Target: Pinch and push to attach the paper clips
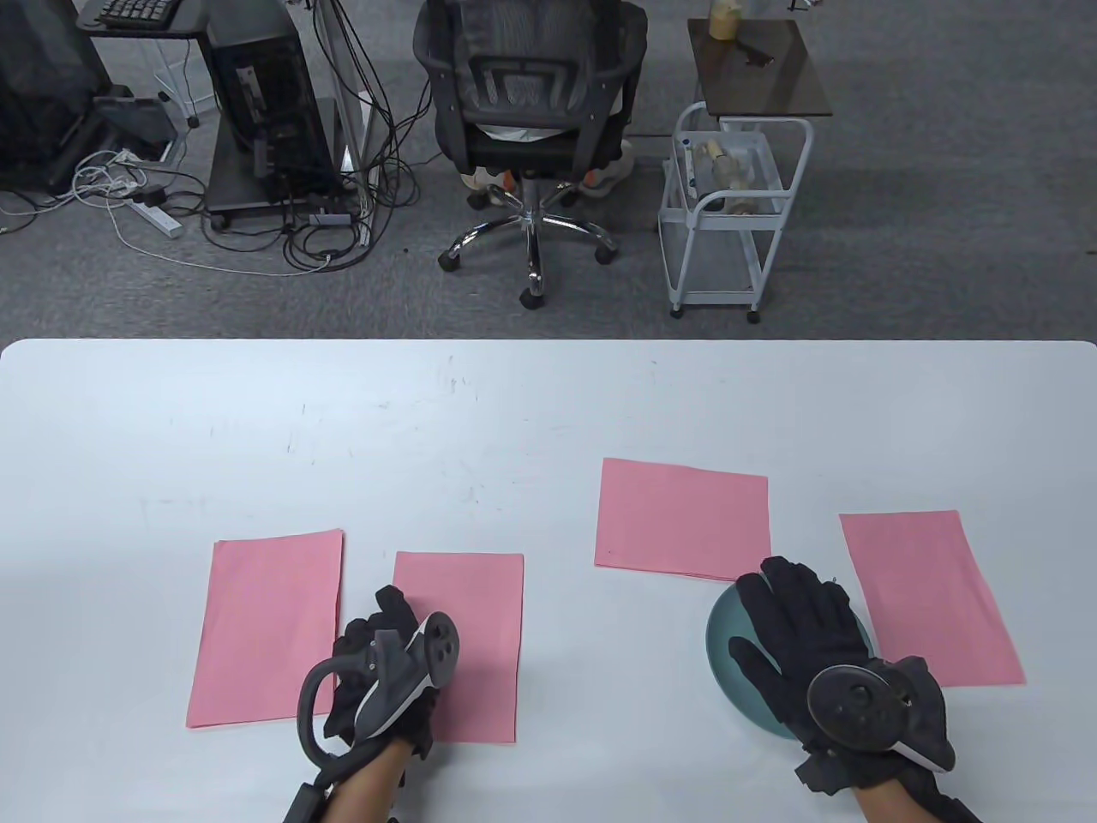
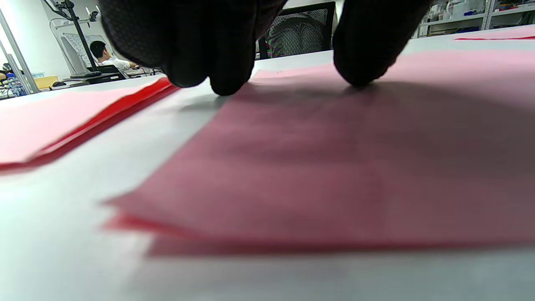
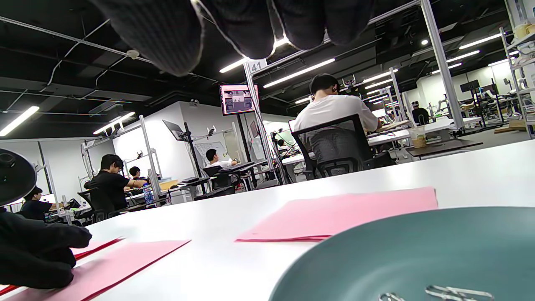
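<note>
Hovering right hand (image 1: pixel 801 630) above paper clips (image 3: pixel 455 292), left hand (image 1: pixel 386 660) pressing pink paper (image 1: pixel 471 634)

Paper clips (image 3: pixel 443 292) in green dish (image 3: pixel 376 251)

On the table (image 1: pixel 548 403), four stacks of paper in a rough row: leftmost stack (image 1: pixel 267 628), second stack (image 1: pixel 480 617) just right of it, third stack (image 1: pixel 681 517) farther back, fourth stack (image 1: pixel 930 596) far right. Between third and fourth, nearer the front edge, a plate (image 1: pixel 728 660) with paper clips (image 3: pixel 457 291) inside. Beyond the table, a chair (image 1: pixel 527 111) and a cart (image 1: pixel 733 214).
</note>
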The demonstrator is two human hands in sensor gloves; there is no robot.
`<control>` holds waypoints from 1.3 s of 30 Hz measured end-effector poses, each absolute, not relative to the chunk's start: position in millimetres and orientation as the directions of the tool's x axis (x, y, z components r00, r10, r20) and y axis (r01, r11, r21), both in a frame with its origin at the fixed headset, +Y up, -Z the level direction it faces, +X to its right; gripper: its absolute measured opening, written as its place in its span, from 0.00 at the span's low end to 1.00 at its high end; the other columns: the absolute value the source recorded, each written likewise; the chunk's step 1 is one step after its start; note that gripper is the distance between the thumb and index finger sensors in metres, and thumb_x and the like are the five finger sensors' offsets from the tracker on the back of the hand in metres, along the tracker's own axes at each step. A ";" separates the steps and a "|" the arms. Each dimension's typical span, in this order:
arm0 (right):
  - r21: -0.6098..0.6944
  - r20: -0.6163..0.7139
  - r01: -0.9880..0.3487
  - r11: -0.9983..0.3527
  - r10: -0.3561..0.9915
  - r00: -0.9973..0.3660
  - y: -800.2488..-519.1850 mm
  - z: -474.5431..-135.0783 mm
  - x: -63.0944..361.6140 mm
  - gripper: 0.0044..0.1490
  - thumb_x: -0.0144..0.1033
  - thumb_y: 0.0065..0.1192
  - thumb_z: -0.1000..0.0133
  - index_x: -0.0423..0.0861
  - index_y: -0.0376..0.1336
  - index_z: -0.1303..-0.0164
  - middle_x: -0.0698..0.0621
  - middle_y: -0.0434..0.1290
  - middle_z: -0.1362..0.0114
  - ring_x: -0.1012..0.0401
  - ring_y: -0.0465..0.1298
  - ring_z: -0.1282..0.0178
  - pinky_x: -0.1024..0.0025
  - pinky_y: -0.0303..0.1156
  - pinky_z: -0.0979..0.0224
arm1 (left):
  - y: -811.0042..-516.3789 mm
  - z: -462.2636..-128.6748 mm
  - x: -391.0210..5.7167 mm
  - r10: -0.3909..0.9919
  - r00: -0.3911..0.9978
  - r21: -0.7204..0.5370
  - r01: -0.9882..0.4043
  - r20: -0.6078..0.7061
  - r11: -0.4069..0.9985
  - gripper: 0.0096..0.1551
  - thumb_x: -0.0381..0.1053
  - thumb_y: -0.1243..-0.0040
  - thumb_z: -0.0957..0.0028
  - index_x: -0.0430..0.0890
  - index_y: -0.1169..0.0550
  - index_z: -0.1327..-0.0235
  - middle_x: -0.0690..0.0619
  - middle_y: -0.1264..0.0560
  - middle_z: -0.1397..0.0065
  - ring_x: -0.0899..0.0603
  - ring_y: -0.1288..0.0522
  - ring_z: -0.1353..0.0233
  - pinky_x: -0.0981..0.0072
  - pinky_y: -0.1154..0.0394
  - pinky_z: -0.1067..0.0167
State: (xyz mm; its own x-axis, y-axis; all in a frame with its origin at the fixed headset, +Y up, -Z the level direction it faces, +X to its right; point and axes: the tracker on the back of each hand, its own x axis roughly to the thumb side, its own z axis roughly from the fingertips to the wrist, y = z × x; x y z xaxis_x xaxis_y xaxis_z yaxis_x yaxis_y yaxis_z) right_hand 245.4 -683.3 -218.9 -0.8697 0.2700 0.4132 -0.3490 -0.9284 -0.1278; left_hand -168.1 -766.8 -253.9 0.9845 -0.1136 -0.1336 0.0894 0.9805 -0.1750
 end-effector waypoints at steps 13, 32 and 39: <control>-0.115 0.400 -0.361 -0.926 0.289 -0.870 -681.7 -220.3 247.3 0.42 0.51 0.55 0.33 0.43 0.52 0.12 0.35 0.50 0.11 0.38 0.52 0.16 0.39 0.43 0.20 | -765.4 -257.2 -189.2 0.140 0.949 -0.131 -0.183 -0.283 0.974 0.60 0.56 0.23 0.46 0.30 0.43 0.16 0.45 0.24 0.29 0.35 0.24 0.31 0.42 0.26 0.33; -0.099 0.402 -0.364 -0.926 0.298 -0.866 -684.6 -219.4 245.8 0.42 0.51 0.55 0.33 0.43 0.53 0.13 0.35 0.51 0.11 0.38 0.53 0.16 0.39 0.44 0.20 | -760.8 -255.1 -218.4 0.602 0.718 -0.034 -0.652 -0.349 0.758 0.43 0.42 0.23 0.45 0.38 0.33 0.19 0.51 0.20 0.36 0.48 0.14 0.46 0.56 0.16 0.44; 0.006 0.404 -0.451 -0.892 0.415 -0.815 -695.8 -221.7 238.3 0.41 0.51 0.55 0.33 0.42 0.54 0.13 0.35 0.52 0.12 0.38 0.54 0.16 0.39 0.45 0.20 | -759.3 -249.9 -216.7 0.844 0.488 -0.009 -0.867 -0.222 0.499 0.39 0.42 0.25 0.44 0.44 0.30 0.20 0.52 0.21 0.35 0.49 0.14 0.45 0.57 0.16 0.43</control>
